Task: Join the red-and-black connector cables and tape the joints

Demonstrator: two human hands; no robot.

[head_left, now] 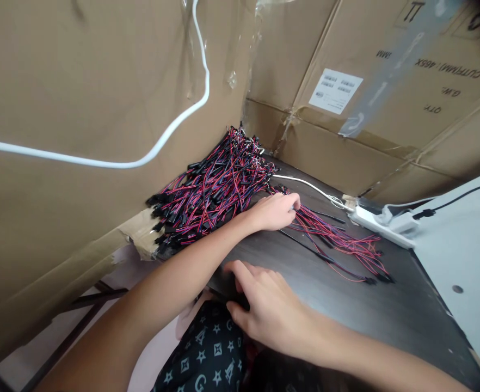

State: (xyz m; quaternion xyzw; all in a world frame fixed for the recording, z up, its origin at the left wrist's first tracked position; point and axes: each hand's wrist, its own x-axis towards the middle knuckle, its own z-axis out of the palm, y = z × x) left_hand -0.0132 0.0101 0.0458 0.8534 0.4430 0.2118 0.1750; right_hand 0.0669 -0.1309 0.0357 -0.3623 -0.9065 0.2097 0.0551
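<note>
Red and dark wires made a thick pile (209, 188) on the worktop (264, 247), with black plugs (155, 200) at its left end. Just right of the pile lay a smaller bunch (330, 231) of similar wires, fanned out loosely, one end close to the pile and the other well apart from it. The left hand (278, 211) was over the bunch's end by the pile, its fingers curled down; whether they gripped a wire, I could not tell. The right hand (266, 307) was nearer the wearer than the pile, by the worktop's edge, with thumb and forefinger parted. Cardboard (80, 81) stood left of the pile, a white cable (60, 156) in front of it. Behind the pile and to its right was a box (289, 60) bearing a white label (336, 91). A power strip (381, 226) lay well right of the pile, beyond the bunch.
</note>
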